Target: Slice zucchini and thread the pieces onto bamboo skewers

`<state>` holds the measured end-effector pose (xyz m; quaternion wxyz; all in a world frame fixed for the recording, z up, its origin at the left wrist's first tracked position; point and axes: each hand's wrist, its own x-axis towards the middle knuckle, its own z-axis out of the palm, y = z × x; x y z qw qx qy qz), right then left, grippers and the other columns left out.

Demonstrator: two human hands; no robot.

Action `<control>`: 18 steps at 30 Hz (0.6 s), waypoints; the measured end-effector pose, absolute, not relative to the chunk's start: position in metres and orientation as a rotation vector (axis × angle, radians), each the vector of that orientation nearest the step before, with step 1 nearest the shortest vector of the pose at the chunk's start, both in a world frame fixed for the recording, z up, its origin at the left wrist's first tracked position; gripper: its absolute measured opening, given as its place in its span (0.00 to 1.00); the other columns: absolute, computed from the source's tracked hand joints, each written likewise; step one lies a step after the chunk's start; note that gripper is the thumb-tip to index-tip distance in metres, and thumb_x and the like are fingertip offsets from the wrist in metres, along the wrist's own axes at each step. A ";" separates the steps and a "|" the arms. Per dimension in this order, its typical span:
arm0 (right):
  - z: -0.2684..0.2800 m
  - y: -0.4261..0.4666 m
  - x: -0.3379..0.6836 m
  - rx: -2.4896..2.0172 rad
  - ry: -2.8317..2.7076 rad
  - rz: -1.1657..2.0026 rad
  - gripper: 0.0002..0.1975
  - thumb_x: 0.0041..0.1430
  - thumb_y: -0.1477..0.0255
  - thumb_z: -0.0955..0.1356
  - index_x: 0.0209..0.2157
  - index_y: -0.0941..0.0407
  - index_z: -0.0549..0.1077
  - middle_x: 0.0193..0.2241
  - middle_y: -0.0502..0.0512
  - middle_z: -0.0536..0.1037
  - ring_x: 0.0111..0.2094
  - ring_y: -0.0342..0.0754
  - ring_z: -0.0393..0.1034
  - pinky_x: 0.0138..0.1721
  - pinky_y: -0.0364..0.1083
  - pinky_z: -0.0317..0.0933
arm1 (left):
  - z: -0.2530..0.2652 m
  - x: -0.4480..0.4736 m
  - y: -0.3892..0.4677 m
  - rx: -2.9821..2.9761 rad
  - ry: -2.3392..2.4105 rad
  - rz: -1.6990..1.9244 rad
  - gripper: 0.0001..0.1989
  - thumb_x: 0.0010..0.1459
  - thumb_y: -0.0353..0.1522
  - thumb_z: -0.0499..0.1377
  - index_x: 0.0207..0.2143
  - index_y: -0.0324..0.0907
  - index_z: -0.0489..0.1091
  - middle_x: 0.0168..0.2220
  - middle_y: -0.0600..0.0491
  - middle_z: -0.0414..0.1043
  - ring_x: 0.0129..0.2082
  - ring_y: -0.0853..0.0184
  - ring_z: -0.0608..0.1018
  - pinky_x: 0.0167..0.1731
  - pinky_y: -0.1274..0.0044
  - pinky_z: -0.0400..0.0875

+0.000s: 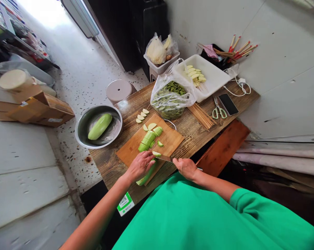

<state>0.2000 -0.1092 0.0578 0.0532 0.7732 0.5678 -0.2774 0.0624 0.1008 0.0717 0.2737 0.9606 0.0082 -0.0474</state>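
My right hand (186, 168) is wrapped round the handle of a knife (166, 158), whose blade lies across the near part of a wooden cutting board (174, 138). Fingers bent, my left hand (140, 166) holds down a length of pale green zucchini (145, 177) beside the blade. A fresh slice (157, 153) rests against the blade's far side. Beyond it, a row of cut zucchini slices (147, 140) leans together on the board, with a few loose pieces around. My left hand partly covers the zucchini.
A metal bowl (79, 130) with a whole zucchini (100, 127) stands at left. Behind the board are a bag of green beans (169, 99), a white tray (216, 78) of skewered slices, bamboo skewers (202, 116), scissors (219, 110) and a phone (228, 104). A stool (119, 91) stands beyond the table.
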 end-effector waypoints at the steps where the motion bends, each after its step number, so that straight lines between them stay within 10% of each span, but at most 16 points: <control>1: 0.056 -0.109 0.204 2.339 1.746 -0.845 0.12 0.59 0.79 0.56 0.41 0.59 0.66 0.31 0.61 0.75 0.32 0.51 0.72 0.28 0.43 0.61 | 0.070 0.066 0.103 2.568 0.029 -0.174 0.17 0.62 0.36 0.45 0.47 0.40 0.66 0.46 0.46 0.66 0.46 0.64 0.68 0.48 0.69 0.63; 11: 0.051 -0.102 0.252 2.158 2.088 -0.858 0.12 0.59 0.78 0.56 0.42 0.59 0.66 0.32 0.63 0.74 0.33 0.51 0.71 0.29 0.44 0.60 | 0.080 0.109 0.109 2.540 0.111 -0.408 0.20 0.63 0.38 0.42 0.47 0.42 0.68 0.47 0.48 0.67 0.53 0.62 0.64 0.50 0.69 0.62; 18: 0.050 -0.105 0.256 2.426 1.901 -0.959 0.10 0.61 0.75 0.56 0.40 0.60 0.64 0.29 0.58 0.76 0.29 0.47 0.71 0.25 0.41 0.54 | 0.085 0.082 0.109 2.688 0.632 0.221 0.17 0.62 0.35 0.45 0.48 0.37 0.64 0.47 0.45 0.66 0.49 0.63 0.67 0.50 0.69 0.63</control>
